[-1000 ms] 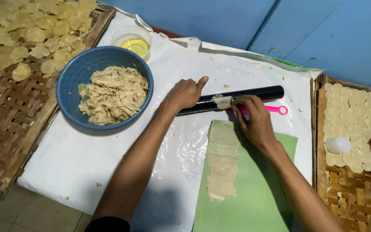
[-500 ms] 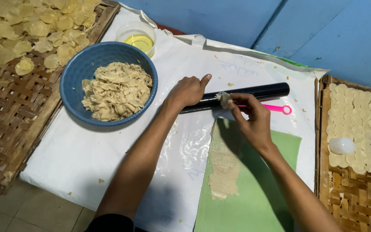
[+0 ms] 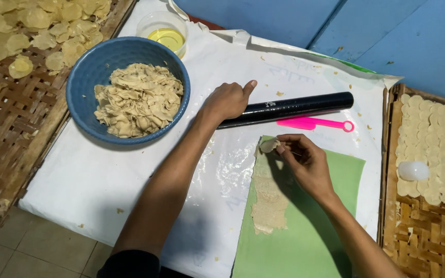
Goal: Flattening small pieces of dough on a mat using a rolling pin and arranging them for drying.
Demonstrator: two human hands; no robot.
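Right hand (image 3: pixel 307 164) pinches a small pale dough scrap (image 3: pixel 269 145) above the green mat; left hand (image 3: pixel 227 101) closed on the black cylindrical rolling pin (image 3: pixel 289 108). The rolled dough strip (image 3: pixel 269 201) lies flattened, not yet cut, by my judgement

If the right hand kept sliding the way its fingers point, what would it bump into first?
The right hand points up-left, pinching a dough piece. The first thing in that line is probably the black rolling pin, near the left hand, though depth is hard to judge.

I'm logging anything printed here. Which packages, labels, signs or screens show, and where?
Small pale label: on the black cylindrical roller, beside the left hand; rectangular, too small to make out.
Faint bluish marks: on the white plastic sheet above the roller.
No packages, signs or screens.
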